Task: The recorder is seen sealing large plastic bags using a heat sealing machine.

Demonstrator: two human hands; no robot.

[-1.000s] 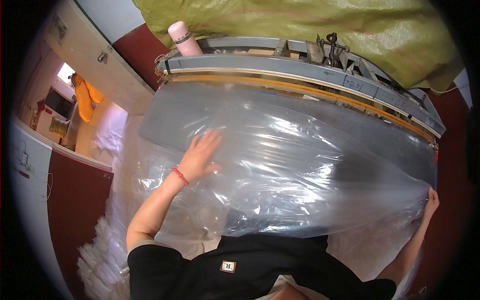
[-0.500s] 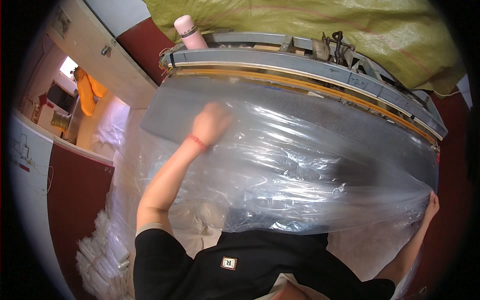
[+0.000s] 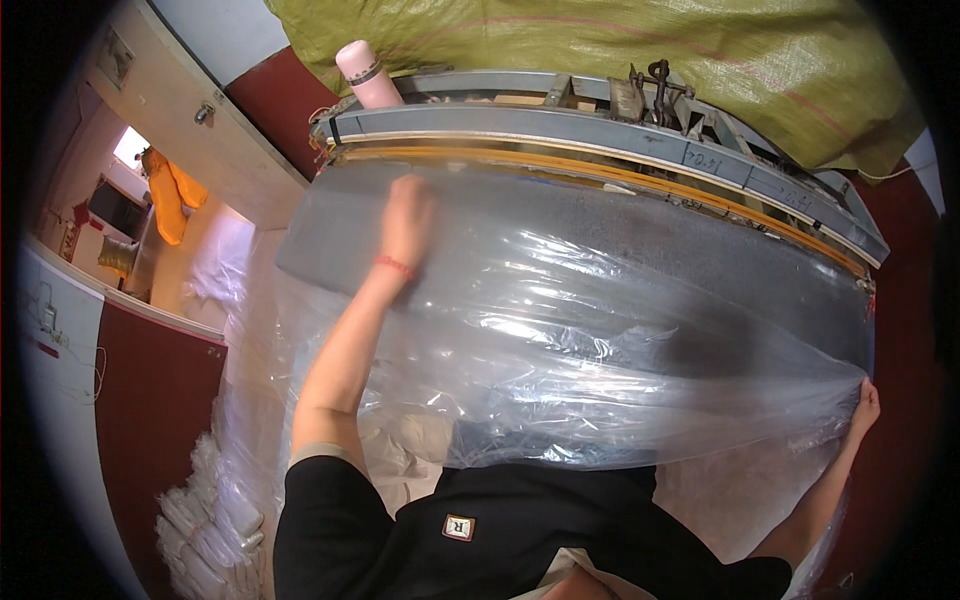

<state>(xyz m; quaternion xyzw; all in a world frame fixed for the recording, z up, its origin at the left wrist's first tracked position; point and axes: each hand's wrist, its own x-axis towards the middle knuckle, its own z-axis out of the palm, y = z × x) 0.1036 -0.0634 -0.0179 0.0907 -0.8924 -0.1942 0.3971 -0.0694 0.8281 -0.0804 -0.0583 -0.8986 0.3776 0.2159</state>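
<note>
A clear plastic sheet lies in shiny wrinkles over the grey work surface in front of me. At its right end, my right hand is closed on the edge of the sheet, and folds fan out leftward from that grip. My left hand, with a red beaded bracelet at the wrist, is over the sheet's far left part. Motion smears its fingers, so their pose and contact are unclear.
Behind the surface runs a grey metal frame with yellow strips and a dark clamp. A pink bottle stands at its left end. Bundled clear plastic lies lower left, beside an open door.
My left hand has moved away from me and slightly left over the sheet. My right hand keeps its hold at the right edge. The view has shifted slightly.
</note>
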